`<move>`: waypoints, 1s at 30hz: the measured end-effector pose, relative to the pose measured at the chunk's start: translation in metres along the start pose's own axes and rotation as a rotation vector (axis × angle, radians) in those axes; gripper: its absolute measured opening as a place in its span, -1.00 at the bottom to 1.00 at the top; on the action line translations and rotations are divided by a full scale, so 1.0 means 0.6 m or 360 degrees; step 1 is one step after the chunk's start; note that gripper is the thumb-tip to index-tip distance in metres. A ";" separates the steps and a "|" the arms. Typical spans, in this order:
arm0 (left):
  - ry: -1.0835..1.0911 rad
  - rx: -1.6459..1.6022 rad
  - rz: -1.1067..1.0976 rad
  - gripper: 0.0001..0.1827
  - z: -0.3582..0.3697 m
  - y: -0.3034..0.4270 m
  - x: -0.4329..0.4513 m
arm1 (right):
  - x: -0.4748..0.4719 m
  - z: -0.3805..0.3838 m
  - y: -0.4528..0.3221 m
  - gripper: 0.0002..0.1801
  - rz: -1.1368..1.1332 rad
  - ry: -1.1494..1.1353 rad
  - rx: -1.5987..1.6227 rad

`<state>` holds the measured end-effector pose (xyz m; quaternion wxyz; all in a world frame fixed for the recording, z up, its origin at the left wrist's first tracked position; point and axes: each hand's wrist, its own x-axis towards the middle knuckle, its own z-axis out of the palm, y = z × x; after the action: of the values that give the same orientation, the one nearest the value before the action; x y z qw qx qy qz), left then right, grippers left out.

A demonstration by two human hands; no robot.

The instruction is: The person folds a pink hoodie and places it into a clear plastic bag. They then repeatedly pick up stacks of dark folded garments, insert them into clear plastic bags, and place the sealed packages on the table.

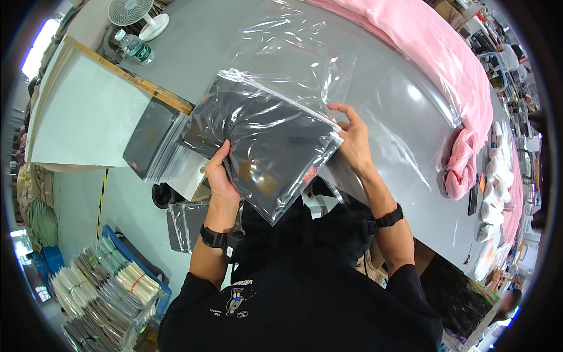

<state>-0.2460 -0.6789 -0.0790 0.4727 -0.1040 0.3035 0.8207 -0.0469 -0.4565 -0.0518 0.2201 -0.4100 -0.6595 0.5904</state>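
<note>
A clear zip-top plastic bag with a flat dark grey item inside lies tilted between my two hands, over the near table edge. My left hand grips its left side, the thumb on top and the fingers hidden beneath. At the bag's white zip edge, my right hand holds the right corner, with the index finger stretched out. Gold print and a small red label show through the film. Beyond it, empty clear plastic bags lie on the grey table.
Filled bags stand in a row by a white board at left. A water bottle and a white fan are behind. Pink fabric curves along the far side. Bundled packages fill a blue cart at lower left.
</note>
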 end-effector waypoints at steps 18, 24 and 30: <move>0.0317 0.0152 0.0366 -0.73 -0.019 -0.033 0.026 | -0.012 0.007 -0.002 -0.66 0.0436 -0.0245 0.1079; 0.0264 0.0504 0.0629 -0.67 -0.017 -0.013 0.022 | -0.022 -0.017 0.003 -0.57 0.0412 -0.0467 0.1150; 0.0252 0.0658 0.0534 -0.58 0.015 0.001 0.011 | -0.010 0.013 0.016 -0.71 0.0361 -0.0012 0.0695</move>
<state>-0.2490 -0.6692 -0.0749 0.3160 -0.0175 0.5136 0.7975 -0.0468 -0.4662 -0.0614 0.2333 -0.4219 -0.4667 0.7415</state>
